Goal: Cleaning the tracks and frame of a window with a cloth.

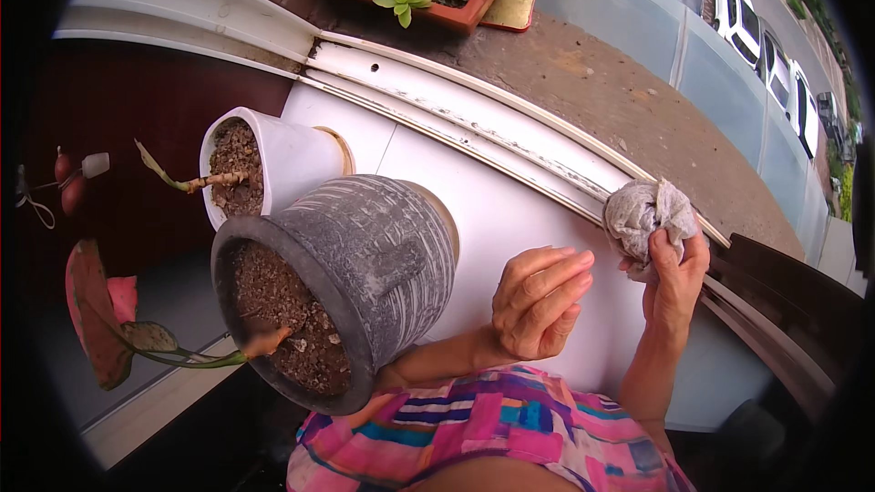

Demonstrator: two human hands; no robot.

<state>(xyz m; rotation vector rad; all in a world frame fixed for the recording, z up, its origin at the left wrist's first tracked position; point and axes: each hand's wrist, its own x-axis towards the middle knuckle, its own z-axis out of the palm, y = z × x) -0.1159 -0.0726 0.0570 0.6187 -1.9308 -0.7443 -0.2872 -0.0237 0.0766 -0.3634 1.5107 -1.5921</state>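
Note:
My right hand (673,263) grips a crumpled, damp-looking greyish-white cloth (642,219) with dark smudges, above the right part of the window track (465,130). Dark grime marks the white track's grooves. My left hand (540,304) is half-curled over the white sill (478,246), with nothing visible in it and a gap between thumb and fingertips. To its left, a dark grey scored pot (383,260) holds soil and a leaning plant with a pink-and-green leaf (99,321). Behind that pot stands a white pot (294,157) with soil and a bare cut stem (212,181).
Beyond the track, an orange-brown planter (478,7) of succulents sits on a dirty outer ledge (581,75) beside a shallow tin (513,0). Glass panels (718,102) edge the ledge, with parked cars (738,20) below. A dark frame (786,287) rises at right.

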